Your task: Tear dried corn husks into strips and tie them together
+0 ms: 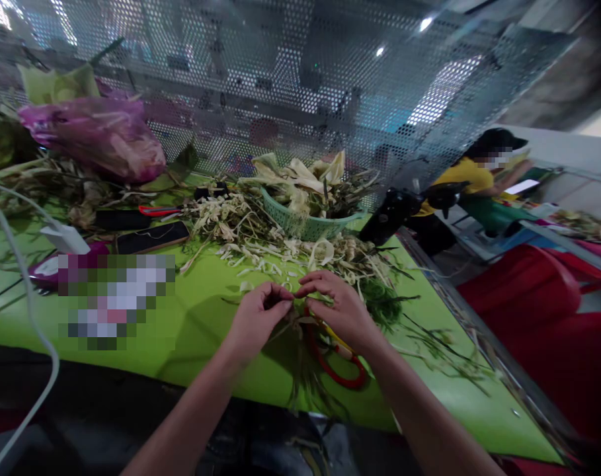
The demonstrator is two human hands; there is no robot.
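Note:
My left hand (259, 318) is closed in a pinch, its thumb against the fingertips, just above the green tabletop (201, 357). Opposite it, my right hand (338, 309) curls its thumb and fingers in so that the fingertips meet those of the left. Whatever sits between them is too small to make out. Thin dried plant strands (303, 360) hang or lie below the fingers. Under my right wrist lie red-and-yellow handles (347, 380), likely of scissors, with the rest hidden. Pale dried plant scraps (265, 264) are scattered just beyond both hands.
Behind the scraps stands a green basket (310, 227) of dried leaves and husks. A dark green tangle (382, 301) lies right. Leftward are a phone (152, 237), a white plug (65, 237) with cable and a pink plastic bag (102, 135). Red chairs (523, 284) and a person in yellow (461, 178) are right.

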